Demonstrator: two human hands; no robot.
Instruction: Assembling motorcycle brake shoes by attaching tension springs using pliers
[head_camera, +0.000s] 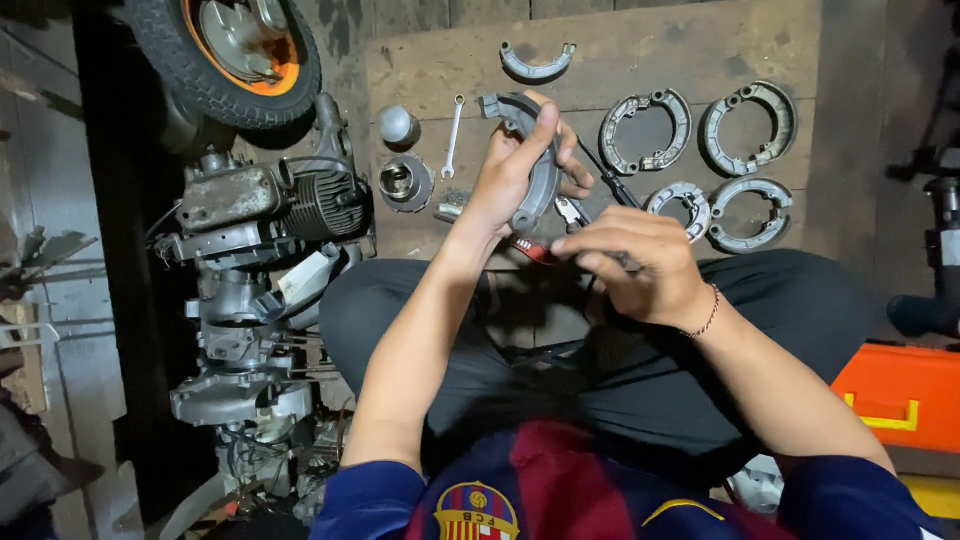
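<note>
Brake shoe (535, 175) (curved, grey) gripped by left hand (510, 175); right hand (635, 265) grips pliers (572, 212).

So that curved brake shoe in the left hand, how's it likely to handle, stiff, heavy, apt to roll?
The brake shoe looks like cast metal, so probably rigid and fairly heavy for its size. Its half-ring shape with flat faces suggests it would lie flat like the others on the board, not roll. The left hand wraps its rim fully, so it is likely easy to hold, though possibly greasy.

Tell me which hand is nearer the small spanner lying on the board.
Left. The left hand, holding a curved brake shoe, sits just right of the spanner. The right hand, gripping pliers, is lower and farther right.
</note>
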